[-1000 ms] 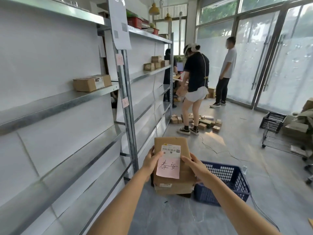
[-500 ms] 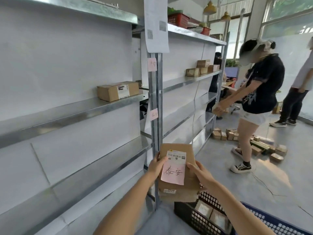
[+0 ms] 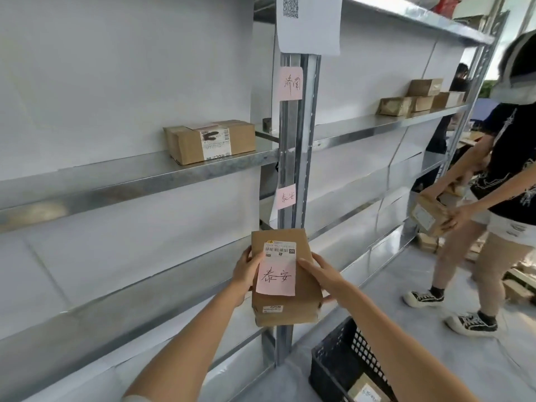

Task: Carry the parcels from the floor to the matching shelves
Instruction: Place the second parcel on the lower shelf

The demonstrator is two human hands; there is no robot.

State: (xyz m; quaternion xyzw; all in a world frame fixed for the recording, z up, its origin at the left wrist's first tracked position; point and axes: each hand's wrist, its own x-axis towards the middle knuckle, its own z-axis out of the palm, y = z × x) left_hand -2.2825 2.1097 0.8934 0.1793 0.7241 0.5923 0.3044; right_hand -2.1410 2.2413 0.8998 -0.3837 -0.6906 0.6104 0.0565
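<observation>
I hold a brown cardboard parcel (image 3: 285, 306) in front of the shelf upright, with a barcode label and a pink handwritten note on top. My left hand (image 3: 246, 271) grips its left edge and my right hand (image 3: 320, 275) grips its right side. On the metal upright (image 3: 293, 140) a small pink note (image 3: 285, 196) bears the same handwriting as the parcel's note; a second pink note (image 3: 290, 83) higher up reads differently. One taped parcel (image 3: 210, 140) rests on the left shelf (image 3: 116, 181).
Several parcels (image 3: 420, 98) sit on the right bay's shelf (image 3: 377, 126). A dark plastic crate (image 3: 348, 364) holding parcels stands on the floor at my lower right. A person in a black top (image 3: 510, 169) carries a parcel close on the right.
My view has swung left and closer to the shelving. The parcel stays in both hands and now sits just below the lower pink note. The other person has come nearer on the right.
</observation>
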